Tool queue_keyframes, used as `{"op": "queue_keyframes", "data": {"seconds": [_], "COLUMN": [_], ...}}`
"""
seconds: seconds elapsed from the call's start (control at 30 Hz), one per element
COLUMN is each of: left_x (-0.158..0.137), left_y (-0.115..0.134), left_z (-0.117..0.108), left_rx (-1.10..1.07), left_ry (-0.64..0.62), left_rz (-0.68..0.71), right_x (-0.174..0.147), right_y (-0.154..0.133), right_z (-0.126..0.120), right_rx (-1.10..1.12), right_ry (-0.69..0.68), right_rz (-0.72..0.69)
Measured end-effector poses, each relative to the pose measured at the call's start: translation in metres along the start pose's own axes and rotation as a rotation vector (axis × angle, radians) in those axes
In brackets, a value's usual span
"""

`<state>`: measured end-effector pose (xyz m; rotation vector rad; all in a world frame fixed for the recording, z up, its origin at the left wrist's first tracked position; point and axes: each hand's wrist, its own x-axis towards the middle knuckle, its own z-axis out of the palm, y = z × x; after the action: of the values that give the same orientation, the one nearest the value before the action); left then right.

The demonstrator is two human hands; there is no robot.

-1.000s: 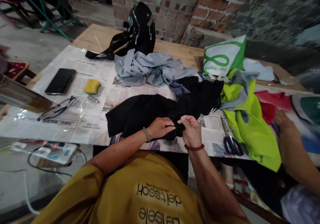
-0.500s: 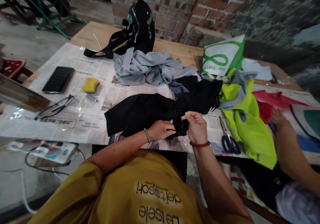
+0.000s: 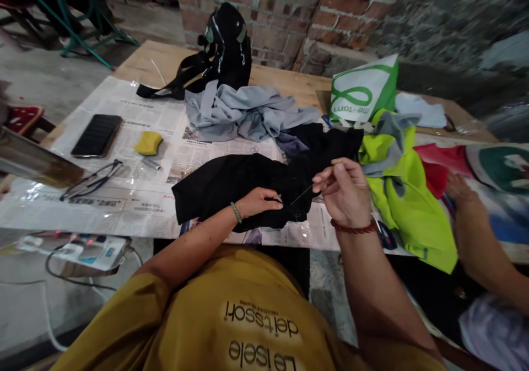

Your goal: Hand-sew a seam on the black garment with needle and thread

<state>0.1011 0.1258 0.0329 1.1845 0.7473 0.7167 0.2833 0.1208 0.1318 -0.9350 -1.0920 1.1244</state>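
Note:
A black garment [image 3: 231,186] lies crumpled on the newspaper in front of me. My left hand [image 3: 261,203] pinches its near right part between thumb and fingers. Up and to the right of it, my right hand [image 3: 343,189] is closed at the fingertips. A thin pale thread [image 3: 301,194] runs taut from those fingers down to the black cloth; whether a needle is in them is too small to tell. Behind my right wrist, partly hidden, lie scissors with dark blue handles [image 3: 384,234].
Grey cloth [image 3: 252,112], a black bag [image 3: 231,46] and a green-white bag [image 3: 363,92] stand behind. To the left are a phone [image 3: 97,135], a yellow sponge [image 3: 147,143], glasses [image 3: 93,179] and a cup [image 3: 39,159]. A neon-yellow garment [image 3: 425,216] and another person's arm [image 3: 479,238] are right.
My right hand has moved up and right, away from my left hand, drawing the thread out straight. It now covers much of the scissors. My left hand keeps its pinch on the black garment.

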Motion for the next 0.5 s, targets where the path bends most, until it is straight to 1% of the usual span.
{"op": "queue_keyframes", "data": {"seconds": [0.13, 0.27, 0.4, 0.5], "left_x": [0.0, 0.001, 0.0, 0.0], "left_y": [0.001, 0.0, 0.0, 0.001], "left_z": [0.0, 0.0, 0.0, 0.0], "left_rx": [-0.024, -0.038, -0.042, -0.051], "left_ry": [0.023, 0.029, 0.027, 0.039], "left_rz": [0.011, 0.003, 0.001, -0.004], "right_x": [0.012, 0.022, 0.028, 0.033], "right_y": [-0.025, -0.054, -0.08, -0.095], "right_z": [-0.007, -0.017, -0.025, -0.026], "right_rx": [0.039, 0.026, -0.054, -0.134], "right_ry": [0.006, 0.042, 0.069, 0.074], "right_rz": [-0.078, -0.209, -0.329, -0.435]}}
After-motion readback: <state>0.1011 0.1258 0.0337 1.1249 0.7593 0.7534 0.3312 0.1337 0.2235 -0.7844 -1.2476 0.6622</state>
